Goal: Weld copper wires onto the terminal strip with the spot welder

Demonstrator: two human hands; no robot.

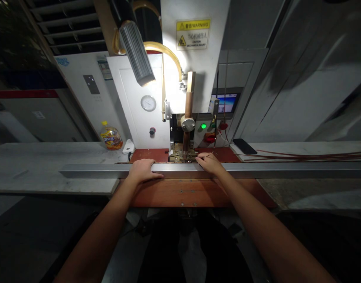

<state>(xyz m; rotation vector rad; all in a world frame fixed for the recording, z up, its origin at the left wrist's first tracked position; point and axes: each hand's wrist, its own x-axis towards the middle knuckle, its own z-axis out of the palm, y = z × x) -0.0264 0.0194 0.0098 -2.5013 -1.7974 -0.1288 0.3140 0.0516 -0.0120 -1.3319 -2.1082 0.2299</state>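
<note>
A long grey metal bar (pixel 94 170) lies crosswise on the wooden work board (pixel 165 193). My left hand (pixel 142 170) grips the bar, fingers over its top and far side, thumb stretched along the near face. Over the bar at the right, my right hand (pixel 209 162) has its fingertips pinched together beside the small brass-coloured fixture (pixel 177 151); something thin and dark shows at them, too small to name. Between the two hands, a copper electrode rod (pixel 186 143) points down from the machine (pixel 195 59) onto the fixture.
A lamp (pixel 137 53) lights the machine. Left on the white tabletop (pixel 50 161) stands a bottle of orange liquid (pixel 111 137), with a small white device (pixel 128 147) beside it. At the right lie a phone (pixel 244 146) and several thin reddish-brown rods (pixel 310 156). A green button (pixel 203 126) glows.
</note>
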